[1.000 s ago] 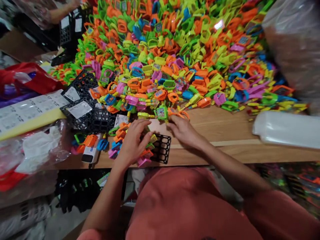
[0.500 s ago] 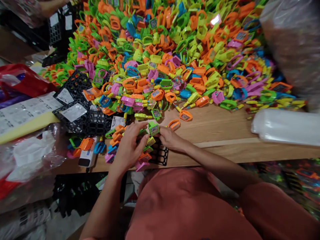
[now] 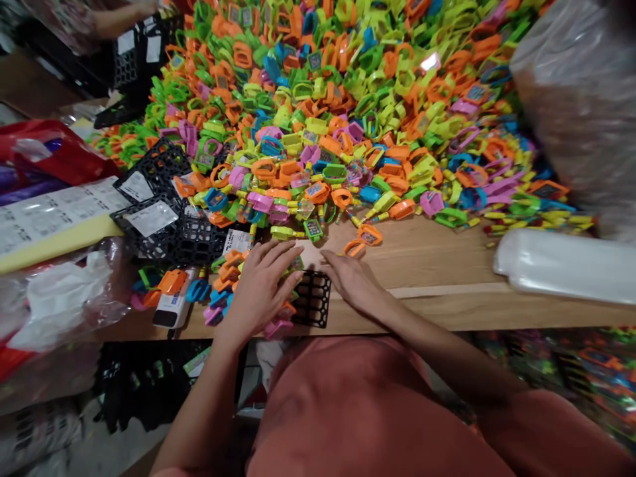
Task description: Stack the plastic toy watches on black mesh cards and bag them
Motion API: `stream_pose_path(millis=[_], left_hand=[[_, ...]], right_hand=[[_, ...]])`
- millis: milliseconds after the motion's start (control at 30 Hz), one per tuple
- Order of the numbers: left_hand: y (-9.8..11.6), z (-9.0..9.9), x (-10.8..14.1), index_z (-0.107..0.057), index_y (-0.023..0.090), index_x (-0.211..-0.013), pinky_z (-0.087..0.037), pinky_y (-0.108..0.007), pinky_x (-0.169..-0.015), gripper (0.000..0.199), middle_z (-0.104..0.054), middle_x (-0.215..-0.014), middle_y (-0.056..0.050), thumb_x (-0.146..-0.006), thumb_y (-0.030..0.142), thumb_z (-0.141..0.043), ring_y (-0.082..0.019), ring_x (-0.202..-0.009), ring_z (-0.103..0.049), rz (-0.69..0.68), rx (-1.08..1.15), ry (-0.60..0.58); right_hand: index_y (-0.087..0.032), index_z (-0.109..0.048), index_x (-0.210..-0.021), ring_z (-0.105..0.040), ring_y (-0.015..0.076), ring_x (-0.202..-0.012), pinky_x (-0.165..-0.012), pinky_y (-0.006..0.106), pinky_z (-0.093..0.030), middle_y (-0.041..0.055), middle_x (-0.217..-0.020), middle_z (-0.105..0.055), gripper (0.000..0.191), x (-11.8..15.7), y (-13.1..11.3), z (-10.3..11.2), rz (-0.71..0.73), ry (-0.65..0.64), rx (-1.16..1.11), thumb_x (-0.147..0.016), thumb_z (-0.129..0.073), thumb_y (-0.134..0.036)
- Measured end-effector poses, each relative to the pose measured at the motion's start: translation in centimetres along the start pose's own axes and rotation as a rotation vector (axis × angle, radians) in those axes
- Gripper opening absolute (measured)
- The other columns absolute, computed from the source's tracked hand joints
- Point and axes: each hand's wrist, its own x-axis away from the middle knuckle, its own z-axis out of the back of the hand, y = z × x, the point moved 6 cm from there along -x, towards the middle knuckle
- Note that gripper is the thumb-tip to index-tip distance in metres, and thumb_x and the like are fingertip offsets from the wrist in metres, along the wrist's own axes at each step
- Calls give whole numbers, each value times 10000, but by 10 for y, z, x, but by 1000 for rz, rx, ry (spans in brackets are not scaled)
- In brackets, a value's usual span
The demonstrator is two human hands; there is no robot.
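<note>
The black grid (image 3: 326, 305) sits on the near edge of the table (image 3: 447, 258), right in front of the person. Its right part has bare slots showing, and the left part is crowded with toy watches (image 3: 229, 273) in orange, blue and pink.

Left hand (image 3: 263, 285) is draped over that crowded part, fingers stretched out and thumb apart, so not clenched; what's under the palm is hidden. It's in pretty much the same spot as half a second ago.

Right hand (image 3: 355, 281) is the real change. Half a second back it had a green watch up by the left thumb. Now that watch is gone from its fingers, which are loosely extended with nothing visible in them, and the hand has backed off to just beside the grid's right edge. Can't tell exactly where the green one ended up, the left hand blocks too much.

Just past the right fingertips, two orange watches (image 3: 370, 234) lie close together on the wood, and a green-framed watch (image 3: 313, 230) is still at the front of the huge pile (image 3: 322, 139). Off to the left there are more black grids with white labels (image 3: 152, 218), plus a white device (image 3: 173, 301) with a dark end. Over on the right, a clear plastic roll (image 3: 566, 265).
</note>
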Motion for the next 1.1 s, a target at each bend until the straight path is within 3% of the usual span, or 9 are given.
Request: stream_pose_path(millis=[133,267,367,433,533,700,867,1000,1100], left_hand=[[-12,5,-5,-594,177,-1417,-360,-510,-1210,433,-612,-1470,-97,-1061,389,-467,-290,-1368,-495,78,-7,38],[-17,11,-4,-525,197,-1478,-288,-563,-1255,486,-529,-1559,-115,-1068,443,-439,-304,-1479,-419,141,40,65],[-11,15,4,-483,202,-1509,-234,-570,-1284,502,-454,-1617,-122,-1081,450,-398,-296,-1559,-309,129,66,90],[-6,14,8,-478,210,-1513,-250,-548,-1286,503,-429,-1633,-120,-1086,454,-375,-281,-1584,-256,88,76,90],[-4,4,11,-452,206,-1533,-239,-571,-1286,527,-389,-1660,-124,-1083,468,-373,-300,-1598,-216,69,28,47],[-4,-8,7,-440,187,-1540,-203,-593,-1288,507,-354,-1680,-119,-1085,403,-389,-308,-1594,-229,118,-100,-15],[-2,-8,7,-380,165,-1572,-208,-563,-1293,522,-304,-1701,-119,-1086,354,-389,-298,-1600,-208,136,-114,-7],[-4,-9,8,-392,179,-1561,-200,-553,-1298,499,-343,-1686,-108,-1096,355,-351,-282,-1592,-239,125,-109,8],[-4,-10,7,-402,174,-1553,-201,-559,-1296,492,-363,-1676,-118,-1096,346,-341,-280,-1584,-264,123,-112,11]], right_hand=[[-186,-690,-1123,-679,267,-991,-768,325,-484,118,-1070,-726,235,33,22,18,-170,-27,159,-1057,-515,-328],[-216,-702,-1042,-666,267,-939,-731,341,-483,112,-1028,-688,259,66,41,29,-157,76,187,-1047,-479,-347],[-225,-663,-1045,-666,263,-890,-740,361,-490,104,-999,-684,224,82,53,33,-152,124,63,-1027,-464,-328],[-224,-617,-1114,-671,266,-875,-739,365,-492,93,-987,-692,192,83,57,33,-187,123,-13,-989,-517,-331],[-212,-586,-1211,-666,292,-934,-751,377,-492,114,-1062,-692,308,71,53,31,-198,78,15,-949,-585,-374],[-181,-671,-1028,-620,310,-976,-827,405,-478,142,-1028,-662,238,42,38,29,-80,15,68,-975,-531,-366],[-193,-661,-986,-526,193,-682,-645,311,-412,20,-776,-594,219,30,23,26,-127,6,-321,-915,-623,-397],[-196,-686,-970,-549,183,-752,-685,304,-446,17,-844,-620,255,26,-8,4,-97,-47,-709,-835,-712,-412],[-189,-655,-942,-581,184,-728,-685,323,-492,19,-827,-644,321,25,-20,-25,-180,-137,-957,-786,-750,-453]])
